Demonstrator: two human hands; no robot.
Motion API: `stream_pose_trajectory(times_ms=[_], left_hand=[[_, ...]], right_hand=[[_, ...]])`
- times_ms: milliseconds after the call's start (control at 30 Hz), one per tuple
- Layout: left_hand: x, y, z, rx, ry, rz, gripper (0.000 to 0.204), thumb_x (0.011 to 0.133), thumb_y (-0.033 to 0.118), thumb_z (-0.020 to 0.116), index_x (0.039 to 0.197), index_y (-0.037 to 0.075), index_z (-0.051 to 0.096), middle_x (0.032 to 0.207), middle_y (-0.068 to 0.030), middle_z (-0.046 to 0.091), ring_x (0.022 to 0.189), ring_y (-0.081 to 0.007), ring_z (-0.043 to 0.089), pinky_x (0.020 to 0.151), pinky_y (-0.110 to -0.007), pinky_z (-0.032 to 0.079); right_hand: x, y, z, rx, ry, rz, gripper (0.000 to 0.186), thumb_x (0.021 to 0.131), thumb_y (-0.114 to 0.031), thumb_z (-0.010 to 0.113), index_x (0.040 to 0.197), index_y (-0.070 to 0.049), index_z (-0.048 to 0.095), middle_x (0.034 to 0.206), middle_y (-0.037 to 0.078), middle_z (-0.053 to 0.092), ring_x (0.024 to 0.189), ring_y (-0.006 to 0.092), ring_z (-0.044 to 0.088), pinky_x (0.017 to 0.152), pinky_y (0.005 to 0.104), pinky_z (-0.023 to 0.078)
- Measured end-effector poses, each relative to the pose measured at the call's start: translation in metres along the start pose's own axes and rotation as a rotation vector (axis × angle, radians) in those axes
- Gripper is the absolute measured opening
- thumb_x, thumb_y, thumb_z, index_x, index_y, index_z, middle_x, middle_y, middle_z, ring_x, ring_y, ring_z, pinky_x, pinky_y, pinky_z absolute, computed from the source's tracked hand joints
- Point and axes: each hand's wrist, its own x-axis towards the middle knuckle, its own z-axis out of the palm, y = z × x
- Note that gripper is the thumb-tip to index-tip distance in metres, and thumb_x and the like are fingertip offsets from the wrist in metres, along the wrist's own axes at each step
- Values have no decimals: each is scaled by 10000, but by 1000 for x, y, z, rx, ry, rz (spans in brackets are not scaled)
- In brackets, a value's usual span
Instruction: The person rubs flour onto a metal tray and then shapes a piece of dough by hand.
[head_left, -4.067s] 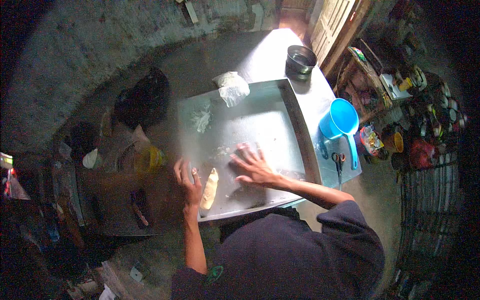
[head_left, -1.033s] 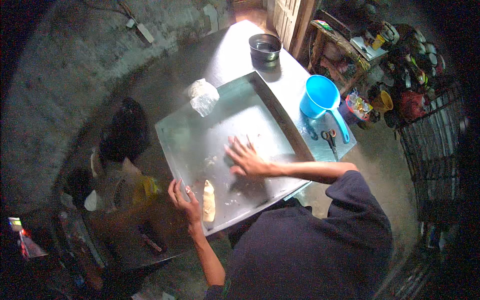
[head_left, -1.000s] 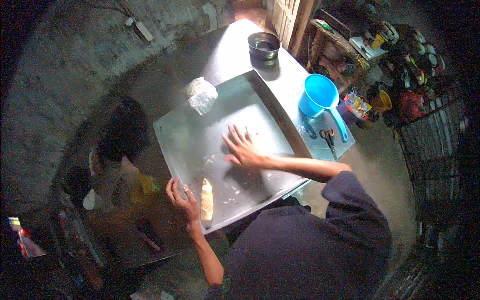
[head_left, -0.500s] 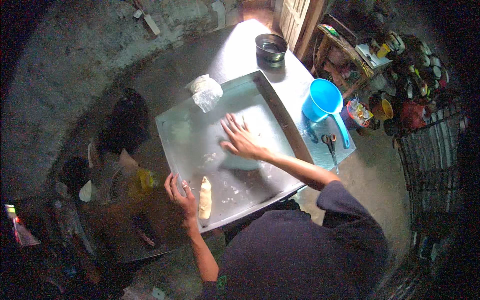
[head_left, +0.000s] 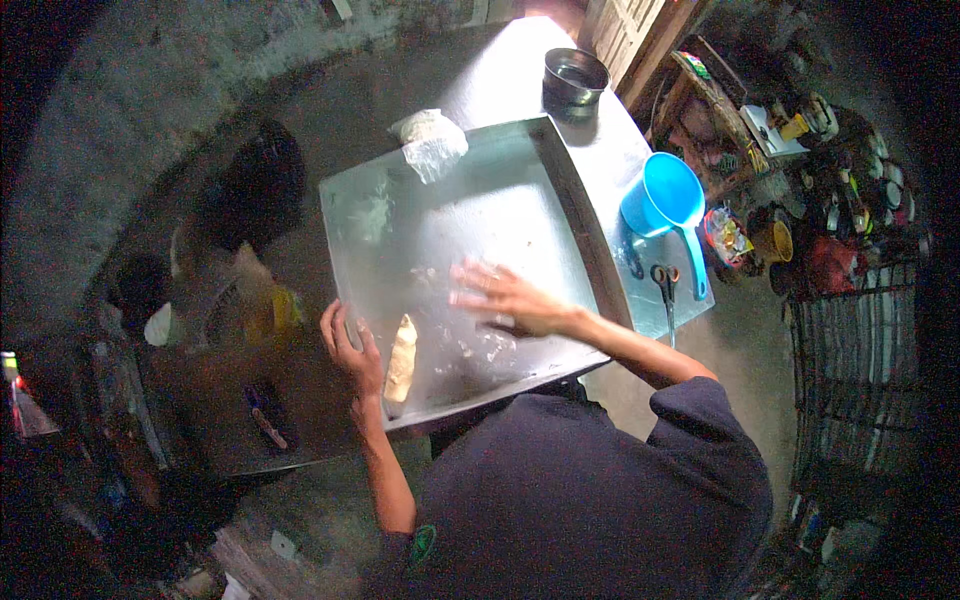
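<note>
Inside the left edge of the metal tray, the dough roll is laid beside the left hand's half-curled fingers, their grip unclear. Over its middle, the right hand is outstretched, nothing grasped.

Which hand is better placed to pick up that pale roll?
Probably the left hand: it is at the left edge of the metal tray, close beside the pale roll. The right hand is farther off, over the tray's middle.

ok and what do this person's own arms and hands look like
The left hand and right hand are bare, without gloves; the right is blurred. Both forearms are uncovered below the short sleeves of a dark shirt, which has a small green mark on its left side.
</note>
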Motion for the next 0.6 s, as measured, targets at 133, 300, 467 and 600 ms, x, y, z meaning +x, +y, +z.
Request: stream_pose_trajectory(times_ms=[133,300,467,600], left_hand=[[0,-7,5,-36,9,20,330,926,105,586,1246,22,586,1341,-160,527,1271,-340,488,1110,-460,358],[5,-8,8,-9,10,55,334,930,142,591,1241,17,589,1332,-171,533,1270,-344,490,1102,-463,368],[5,-13,7,-5,8,94,320,964,161,565,1238,-4,589,1341,-179,510,1260,-342,489,1086,-474,378],[4,-17,12,-14,17,109,319,953,123,580,1249,6,590,1329,-171,528,1259,-339,497,1086,-464,384]], right_hand=[[-5,67,-15,-68,540,574,565,984,-236,583,1510,-149,395,1582,225,302,1477,441,235,1182,564,225],[31,60,34,-90,339,768,604,968,-425,581,1470,-123,435,1578,228,289,1491,498,88,1135,715,161],[84,79,64,-167,233,703,801,976,-607,425,1556,-72,281,1607,294,155,1504,485,-33,1152,710,72],[98,70,91,-124,165,610,814,946,-621,483,1570,-139,281,1621,282,115,1507,474,-45,1143,720,27]])
